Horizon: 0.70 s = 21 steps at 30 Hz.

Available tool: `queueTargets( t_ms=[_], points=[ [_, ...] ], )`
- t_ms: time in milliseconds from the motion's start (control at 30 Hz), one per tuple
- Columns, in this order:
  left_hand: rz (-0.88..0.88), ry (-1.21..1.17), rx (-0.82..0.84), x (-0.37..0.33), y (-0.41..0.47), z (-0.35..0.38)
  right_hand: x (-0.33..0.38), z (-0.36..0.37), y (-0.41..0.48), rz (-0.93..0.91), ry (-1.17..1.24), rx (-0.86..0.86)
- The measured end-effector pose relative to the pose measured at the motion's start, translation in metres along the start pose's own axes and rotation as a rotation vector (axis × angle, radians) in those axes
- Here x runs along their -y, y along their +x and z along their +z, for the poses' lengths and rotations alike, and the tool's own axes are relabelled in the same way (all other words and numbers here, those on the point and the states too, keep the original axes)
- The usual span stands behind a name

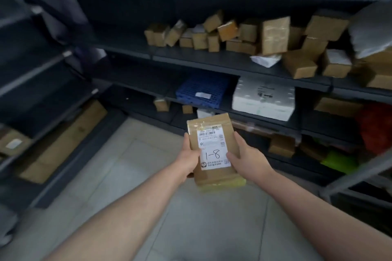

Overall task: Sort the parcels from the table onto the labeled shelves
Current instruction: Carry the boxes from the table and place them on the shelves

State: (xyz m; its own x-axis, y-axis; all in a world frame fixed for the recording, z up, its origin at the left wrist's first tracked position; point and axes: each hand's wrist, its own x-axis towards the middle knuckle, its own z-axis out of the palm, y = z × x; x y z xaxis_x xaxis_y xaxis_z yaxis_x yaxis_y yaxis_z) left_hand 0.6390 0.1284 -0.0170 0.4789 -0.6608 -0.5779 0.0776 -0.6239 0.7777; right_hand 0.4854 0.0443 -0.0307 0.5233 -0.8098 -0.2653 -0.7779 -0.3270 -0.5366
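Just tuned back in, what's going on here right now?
A person holds a flat brown cardboard parcel in both hands, left hand on its left edge, right hand on its right. Its white shipping label faces up, with 1-8 handwritten on it. They stand in front of dark metal shelves holding many small brown boxes. The parcel is not yet on any shelf.
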Motion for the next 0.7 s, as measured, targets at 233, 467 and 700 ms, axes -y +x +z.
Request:
queueTargets(
  t_ms=[233, 467, 700],
  points=[
    [-0.066, -0.072, -0.146, 0.039, 0.0, -0.154, 0.138, 0.084, 0.036, -0.122, -0.021, 0.118],
    [-0.082, -0.205, -0.29, 0.066, 0.005, -0.257, 0.243, 0.133, 0.065, -0.296, -0.066, 0.213],
    [-0.13, -0.32, -0.459, 0.072, 0.037, -0.336, 0.327, 0.17, 0.12, -0.419, -0.039, 0.353]
  ],
)
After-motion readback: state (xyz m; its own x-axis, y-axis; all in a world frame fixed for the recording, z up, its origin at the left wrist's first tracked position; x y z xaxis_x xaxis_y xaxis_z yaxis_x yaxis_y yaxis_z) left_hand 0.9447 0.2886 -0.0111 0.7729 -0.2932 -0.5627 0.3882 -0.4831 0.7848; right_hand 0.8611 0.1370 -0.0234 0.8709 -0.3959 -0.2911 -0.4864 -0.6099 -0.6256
